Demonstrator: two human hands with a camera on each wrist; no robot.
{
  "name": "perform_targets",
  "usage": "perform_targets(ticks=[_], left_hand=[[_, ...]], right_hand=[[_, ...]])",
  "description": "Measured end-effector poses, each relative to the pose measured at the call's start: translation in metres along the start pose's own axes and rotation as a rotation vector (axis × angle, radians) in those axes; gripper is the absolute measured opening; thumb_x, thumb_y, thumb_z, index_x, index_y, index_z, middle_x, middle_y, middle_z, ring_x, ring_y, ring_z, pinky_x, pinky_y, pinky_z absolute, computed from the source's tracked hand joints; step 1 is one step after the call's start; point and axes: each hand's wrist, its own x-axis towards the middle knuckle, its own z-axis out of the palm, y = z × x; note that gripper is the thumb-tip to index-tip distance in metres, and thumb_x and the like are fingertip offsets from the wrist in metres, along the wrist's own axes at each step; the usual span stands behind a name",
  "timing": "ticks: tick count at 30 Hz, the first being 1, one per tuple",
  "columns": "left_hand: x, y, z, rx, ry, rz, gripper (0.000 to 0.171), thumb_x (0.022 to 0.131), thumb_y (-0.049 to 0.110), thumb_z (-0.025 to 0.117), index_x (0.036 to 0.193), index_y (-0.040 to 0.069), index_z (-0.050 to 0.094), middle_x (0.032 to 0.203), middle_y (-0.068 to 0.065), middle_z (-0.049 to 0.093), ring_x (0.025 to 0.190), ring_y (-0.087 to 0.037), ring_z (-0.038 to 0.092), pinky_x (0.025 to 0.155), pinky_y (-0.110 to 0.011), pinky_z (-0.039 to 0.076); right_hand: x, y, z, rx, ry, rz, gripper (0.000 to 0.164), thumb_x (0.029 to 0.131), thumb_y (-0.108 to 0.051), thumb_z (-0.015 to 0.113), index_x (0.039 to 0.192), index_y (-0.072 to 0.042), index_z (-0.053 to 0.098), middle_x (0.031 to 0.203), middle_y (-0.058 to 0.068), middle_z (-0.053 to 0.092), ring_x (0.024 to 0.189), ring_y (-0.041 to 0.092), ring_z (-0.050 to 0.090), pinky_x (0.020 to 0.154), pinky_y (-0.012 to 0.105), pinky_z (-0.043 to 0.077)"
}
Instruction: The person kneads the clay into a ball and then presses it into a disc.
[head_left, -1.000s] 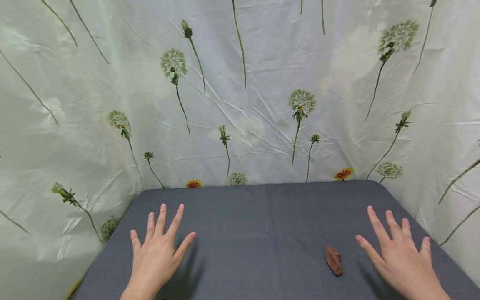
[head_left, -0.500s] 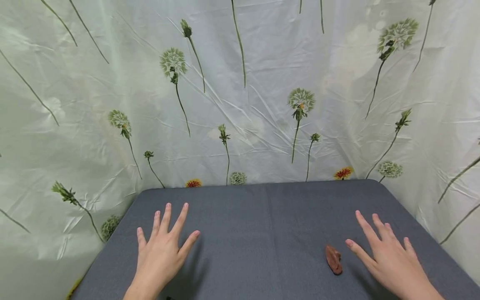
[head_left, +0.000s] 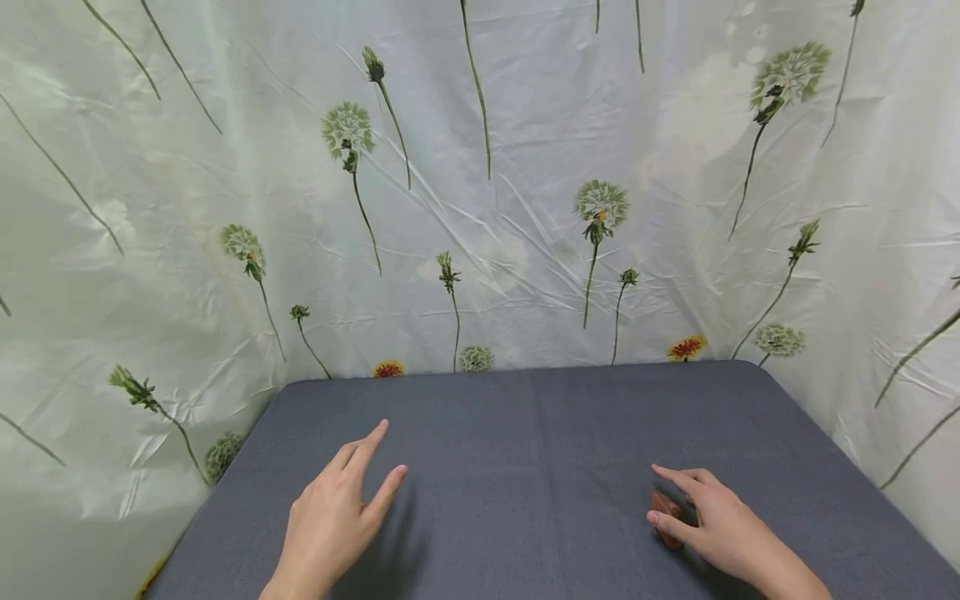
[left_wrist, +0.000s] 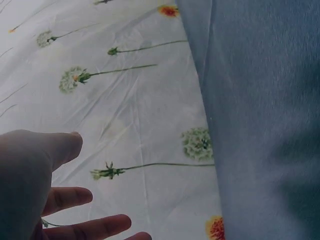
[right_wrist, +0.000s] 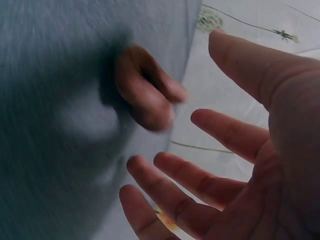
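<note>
While my left hand (head_left: 330, 518) and right hand (head_left: 726, 523) hang loose, empty, brown lump (right_wrist: 144, 102) sits on the desk (head_left: 487, 475) at the right one's nine o'clock. Probably light, stiff, not slippery; I'd pinch its middle.

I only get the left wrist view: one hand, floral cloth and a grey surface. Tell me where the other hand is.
Observer: The head view shows the right hand at a small brown object, over the right part of the grey surface.
Operator: Describe the object's shape.
Observer: From the right wrist view, two rounded lobes with a dark gap between them; that view is slightly blurred.
Operator: Confirm whether the right hand is gripping it.
Observer: It isn't; in the right wrist view the fingers are spread and appear apart from it.
</note>
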Motion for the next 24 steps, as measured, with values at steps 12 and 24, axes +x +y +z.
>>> perform_targets(ticks=[12, 24], left_hand=[[-0.011, -0.003, 0.015, -0.238, -0.041, -0.044, 0.054, 0.101, 0.046, 0.076, 0.15, 0.027, 0.064, 0.127, 0.001, 0.077, 0.099, -0.014, 0.077, 0.065, -0.029, 0.055], [-0.006, -0.016, 0.029, -0.518, -0.182, -0.117, 0.041, 0.102, 0.042, 0.075, 0.14, 0.032, 0.068, 0.116, 0.004, 0.079, 0.081, 0.002, 0.071, 0.067, -0.023, 0.055]], right_hand=[[0.018, -0.009, 0.015, 0.123, 0.035, 0.11, 0.052, 0.085, -0.034, 0.093, 0.129, -0.012, 0.074, 0.108, 0.003, 0.066, 0.091, 0.013, 0.064, 0.083, 0.046, 0.057], [0.019, -0.005, 0.014, 0.324, 0.015, 0.122, 0.043, 0.094, -0.029, 0.086, 0.128, -0.006, 0.073, 0.099, -0.003, 0.076, 0.086, 0.013, 0.068, 0.073, 0.032, 0.052]])
